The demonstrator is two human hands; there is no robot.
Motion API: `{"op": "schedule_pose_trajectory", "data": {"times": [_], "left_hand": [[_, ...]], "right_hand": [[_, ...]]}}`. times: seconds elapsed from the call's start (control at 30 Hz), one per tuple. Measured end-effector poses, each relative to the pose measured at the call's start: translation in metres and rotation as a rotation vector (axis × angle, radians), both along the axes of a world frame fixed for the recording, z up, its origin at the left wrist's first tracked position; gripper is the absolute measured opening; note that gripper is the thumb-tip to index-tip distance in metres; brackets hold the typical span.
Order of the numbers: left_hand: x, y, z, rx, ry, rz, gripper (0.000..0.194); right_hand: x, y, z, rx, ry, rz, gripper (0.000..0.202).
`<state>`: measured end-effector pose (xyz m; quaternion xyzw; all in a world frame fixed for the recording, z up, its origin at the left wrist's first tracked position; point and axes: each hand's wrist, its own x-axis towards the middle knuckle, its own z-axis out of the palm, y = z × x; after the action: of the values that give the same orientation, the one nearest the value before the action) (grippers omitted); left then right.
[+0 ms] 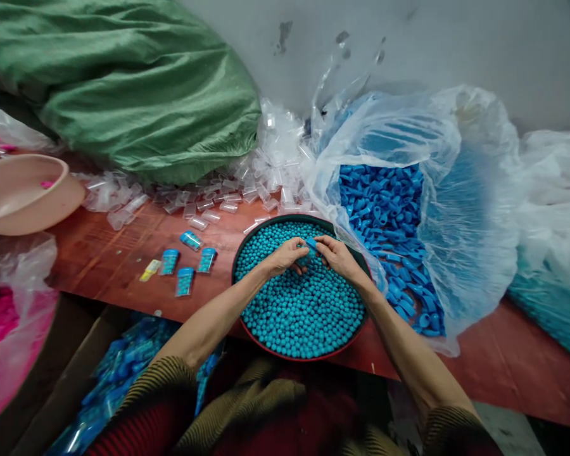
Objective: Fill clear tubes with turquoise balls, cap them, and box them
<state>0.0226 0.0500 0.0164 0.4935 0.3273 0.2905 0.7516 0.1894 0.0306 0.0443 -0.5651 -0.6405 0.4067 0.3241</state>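
Note:
A round basin (304, 356) full of small teal balls (294, 316) sits at the table's front edge. Above the balls, my left hand (289, 256) is closed around a small clear cup, mostly hidden by the fingers. My right hand (335, 254) pinches a blue cap (310, 243) at the cup's mouth; whether it is fully seated I cannot tell. Left of the basin lie several clear cups filled with teal balls and topped with blue caps, one of them a filled cup (185, 282) close to the table edge.
Loose clear cups (228, 197) are heaped behind the basin beside a green sack (152, 95). At right, an open plastic bag (470, 253) spills blue caps (384, 202). A pink bowl (33, 196) stands left. Below the table are bagged blue-capped cups (118, 373).

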Motion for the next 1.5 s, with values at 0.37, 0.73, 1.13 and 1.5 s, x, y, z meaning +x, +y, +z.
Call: {"op": "schedule_pose_trajectory", "data": {"times": [0.37,0.73,1.13,1.5], "left_hand": [[0.0,-0.033,0.007,0.139,-0.01,0.191,0.054],[0.003,-0.047,-0.001,0.191,0.019,0.278,0.03],[-0.012,-0.055,0.007,0.225,0.026,0.122,0.041],[-0.004,-0.063,0.026,0.21,-0.009,0.254,0.047]], "right_hand": [[-0.018,-0.038,0.009,0.35,-0.309,-0.04,0.031],[0.0,-0.04,0.015,0.322,-0.377,0.262,0.027],[0.008,-0.038,0.015,-0.022,0.122,-0.013,0.062],[-0.027,-0.067,0.008,0.405,-0.571,0.158,0.09]]}}
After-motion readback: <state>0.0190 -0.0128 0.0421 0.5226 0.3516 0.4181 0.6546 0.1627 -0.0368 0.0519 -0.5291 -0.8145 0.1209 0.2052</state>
